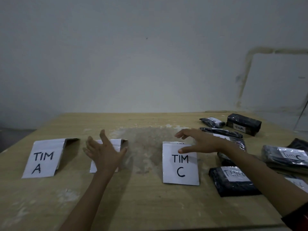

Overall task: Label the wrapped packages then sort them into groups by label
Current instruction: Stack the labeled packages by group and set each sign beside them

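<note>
Three folded white paper signs stand in a row on the wooden table (141, 205). The left sign (42, 160) reads TIM A and the right sign (180, 164) reads TIM C. My left hand (104, 151) hovers with spread fingers in front of the middle sign (118, 144) and hides its writing. My right hand (198, 142) reaches leftward with straight fingers over the top of the TIM C sign, holding nothing. Several black wrapped packages with white labels lie at the right, among them one marked TIM C (233, 180) beside my right forearm and another (285, 156) farther right.
More black packages lie at the far right corner: a box (243, 124) with a white label, a small roll (212, 122) and a flat one (221, 132). A grey wall rises behind the table. The table's left edge drops to a dark floor.
</note>
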